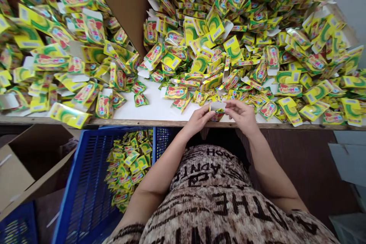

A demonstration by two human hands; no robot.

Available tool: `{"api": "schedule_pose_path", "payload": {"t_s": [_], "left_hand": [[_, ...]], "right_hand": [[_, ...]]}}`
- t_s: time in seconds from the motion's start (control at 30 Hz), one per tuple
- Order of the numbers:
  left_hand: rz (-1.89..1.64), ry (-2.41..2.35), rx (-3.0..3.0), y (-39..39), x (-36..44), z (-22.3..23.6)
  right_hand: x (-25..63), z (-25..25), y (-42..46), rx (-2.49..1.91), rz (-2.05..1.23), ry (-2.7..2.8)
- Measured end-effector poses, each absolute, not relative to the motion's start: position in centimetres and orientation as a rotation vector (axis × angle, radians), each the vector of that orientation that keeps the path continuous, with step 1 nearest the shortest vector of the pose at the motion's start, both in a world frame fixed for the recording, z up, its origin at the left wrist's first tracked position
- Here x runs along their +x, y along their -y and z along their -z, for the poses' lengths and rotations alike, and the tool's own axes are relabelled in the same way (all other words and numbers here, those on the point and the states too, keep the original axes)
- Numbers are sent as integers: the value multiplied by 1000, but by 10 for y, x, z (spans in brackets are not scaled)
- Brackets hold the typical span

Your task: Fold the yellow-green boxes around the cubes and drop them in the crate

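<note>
- While both hands pinch it at the table edge, a small carton (217,111) w/ white flap up & yellow-green print sits btwn them, just above the wooden front edge.
- L hand (197,119): fingers (207,111) nearly closed, gripping carton's left side.
- R hand (241,116): fingers (228,105) curled over carton's top right, thumb hidden, holding it too.
- Flat yellow-green cartons (228,61) lie heaped on white tabletop (154,106), right up near both hands, w/ loose ones in front of the heap.
- Upright cardboard divider (122,4) splits heap in two, second pile (57,57) on its left.
- Wooden table edge (120,122) runs btwn hands & person's patterned top (211,198).
- Blue plastic crate (85,183) below table, left of person's L arm, holds more yellow-green cartons (128,171).
- Open brown cardboard box (28,167) beside crate; another blue crate (17,225) at lower left corner.
</note>
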State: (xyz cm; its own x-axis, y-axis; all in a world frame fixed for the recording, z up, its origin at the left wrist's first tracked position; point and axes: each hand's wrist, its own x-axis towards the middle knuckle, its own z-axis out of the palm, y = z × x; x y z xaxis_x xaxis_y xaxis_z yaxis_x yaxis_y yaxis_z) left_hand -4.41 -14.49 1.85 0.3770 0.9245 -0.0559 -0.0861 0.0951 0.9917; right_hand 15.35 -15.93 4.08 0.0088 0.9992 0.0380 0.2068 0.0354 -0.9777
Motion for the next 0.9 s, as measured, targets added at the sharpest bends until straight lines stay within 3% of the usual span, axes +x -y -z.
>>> {"api": "schedule_pose_path", "payload": {"t_s": [0.2, 0.3, 0.43, 0.57, 0.9], "left_hand": [[-790, -804, 932, 139, -49, -29], [-817, -846, 788, 132, -38, -29], [-1106, -912, 813, 134, -26, -22], [-1327, -1041, 967, 139, -24, -11], [-1339, -1022, 1303, 124, -33, -1]], "right_hand": [[132, -31, 158, -1273, -1553, 1058], [123, -33, 151, -1317, -1409, 1034], [118, -31, 146, -1308, -1052, 1181], [119, -25, 143, -1248, -1147, 1140], [118, -13, 141, -1280, -1037, 1162]]}}
